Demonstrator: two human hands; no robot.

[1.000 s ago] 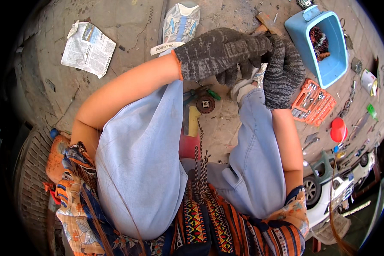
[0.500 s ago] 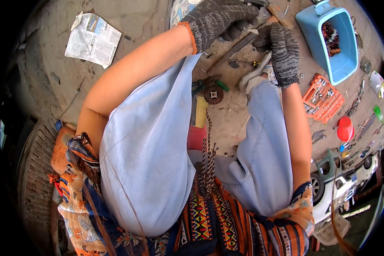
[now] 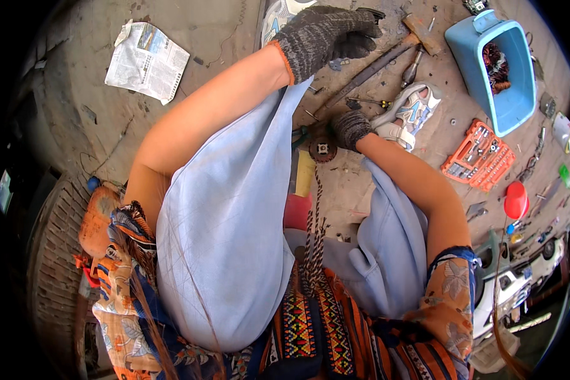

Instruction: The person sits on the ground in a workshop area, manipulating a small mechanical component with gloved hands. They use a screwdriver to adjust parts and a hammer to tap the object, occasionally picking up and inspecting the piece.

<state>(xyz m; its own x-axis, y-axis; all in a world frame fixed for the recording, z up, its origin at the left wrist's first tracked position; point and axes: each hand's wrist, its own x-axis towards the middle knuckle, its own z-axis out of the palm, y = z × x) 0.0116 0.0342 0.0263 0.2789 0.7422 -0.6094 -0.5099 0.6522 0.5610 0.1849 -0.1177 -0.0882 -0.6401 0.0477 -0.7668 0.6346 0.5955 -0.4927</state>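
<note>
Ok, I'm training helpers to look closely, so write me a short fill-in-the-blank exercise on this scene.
The tub at upper right is coloured ____.
The glove on the left hand has an ____ wrist edge.
Between left hand and right hand, the ____ one is nearer the round disc.
The newspaper sheet lies in the picture's upper ____ part.
Missing words: blue; orange; right; left.

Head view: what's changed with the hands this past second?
The right hand has parted from the left hand and come down and leftward beside the round brown disc; its grip is hidden. The hammer is now uncovered. The left hand stays at the top, by a dark item. Newspaper, blue bin and orange socket set stay put.
</note>
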